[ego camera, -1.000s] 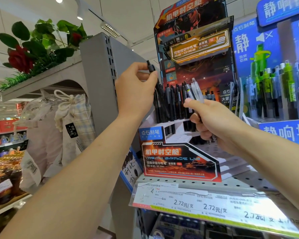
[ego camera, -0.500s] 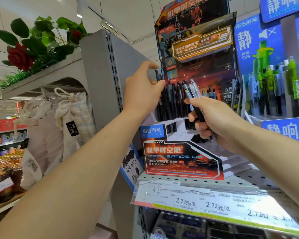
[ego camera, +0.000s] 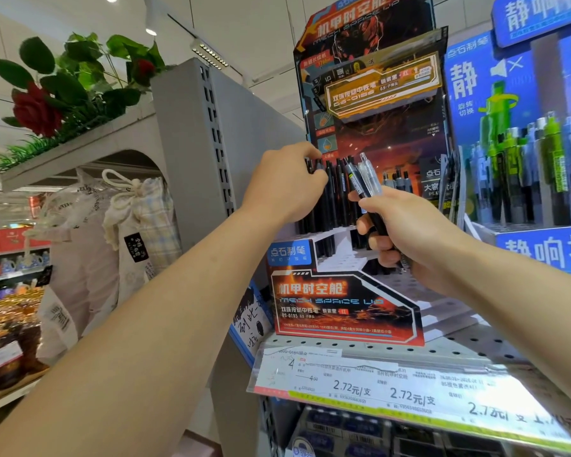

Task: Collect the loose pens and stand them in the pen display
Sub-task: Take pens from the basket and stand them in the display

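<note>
The red-and-black pen display [ego camera: 343,305] stands on a perforated metal shelf, with a white stepped rack holding a row of upright black pens [ego camera: 335,196]. My left hand [ego camera: 287,186] is at the row's left end, fingers pinching the top of a black pen that stands in the rack. My right hand [ego camera: 409,232] is just right of the row and grips a small bundle of loose pens [ego camera: 365,179], black and clear ones, tips hidden in my fist.
A blue display [ego camera: 524,159] with green and grey pens stands to the right. Price labels [ego camera: 393,387] run along the shelf edge. A grey shelf end panel [ego camera: 192,143] rises at left, with fake roses [ego camera: 37,107] on top and cloth bags [ego camera: 139,225] hanging below.
My left hand has come down with the black pen, lowering it into the row in the rack. My right hand has stayed beside the row with its bundle.
</note>
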